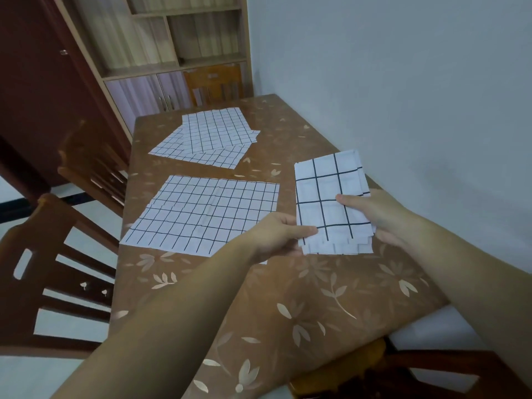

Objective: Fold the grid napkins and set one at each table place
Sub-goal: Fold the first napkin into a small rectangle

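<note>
A folded white napkin with a black grid (328,197) is held just above the brown leaf-patterned table (302,306), near its right edge. My left hand (280,233) pinches its lower left corner, thumb on top. My right hand (371,214) grips its right side, thumb across the cloth. An unfolded grid napkin (201,214) lies flat in the middle of the table. Further back, several unfolded grid napkins (210,136) lie in a loose overlapping pile.
Wooden chairs stand at the left (43,283), further back on the left (92,168), at the far end (214,83) and at the near right (403,370). A pale wall (403,82) runs along the table's right side. A shelf cabinet (172,53) stands behind.
</note>
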Available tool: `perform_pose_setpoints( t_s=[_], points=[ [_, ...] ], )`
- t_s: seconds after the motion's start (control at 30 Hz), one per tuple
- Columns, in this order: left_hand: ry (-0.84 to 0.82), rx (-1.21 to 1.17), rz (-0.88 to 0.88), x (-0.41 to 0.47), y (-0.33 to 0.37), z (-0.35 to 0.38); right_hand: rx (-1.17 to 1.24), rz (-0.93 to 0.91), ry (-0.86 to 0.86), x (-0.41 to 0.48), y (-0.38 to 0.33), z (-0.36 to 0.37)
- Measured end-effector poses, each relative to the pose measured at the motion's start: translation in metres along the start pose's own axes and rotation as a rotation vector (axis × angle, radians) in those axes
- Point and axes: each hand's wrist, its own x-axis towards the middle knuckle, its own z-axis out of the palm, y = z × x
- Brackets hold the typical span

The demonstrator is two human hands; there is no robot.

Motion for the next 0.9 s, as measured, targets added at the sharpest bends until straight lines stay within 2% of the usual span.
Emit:
perform_pose_setpoints(
  t_s=[0.1,0.23,0.4,0.47,0.6,0.7,0.77,0.9],
  points=[
    [0.029,-0.014,0.018,0.002,-0.012,0.002,0.015,0.064,-0.01,0.0,0.012,-0.004],
    [0.065,-0.056,-0.003,0.005,-0.044,0.008,-0.015,0.241,-0.057,-0.001,0.047,-0.009],
    [0.251,-0.187,-0.094,0.01,-0.107,0.033,0.034,0.39,-0.067,-0.006,0.111,-0.009],
    [0.285,-0.182,-0.155,0.012,-0.13,0.048,-0.027,0.425,-0.076,-0.01,0.136,-0.007],
    [0.263,-0.199,-0.278,0.011,-0.163,0.072,-0.156,0.445,-0.004,-0.015,0.174,-0.007],
    [0.235,-0.199,-0.299,0.012,-0.182,0.082,-0.185,0.468,0.063,-0.017,0.193,-0.016],
    [0.223,-0.099,-0.278,0.014,-0.19,0.085,-0.229,0.493,0.074,-0.021,0.201,-0.021],
    [0.235,0.411,-0.128,0.02,-0.196,0.084,-0.448,0.434,0.106,-0.028,0.211,-0.03]
  ],
)
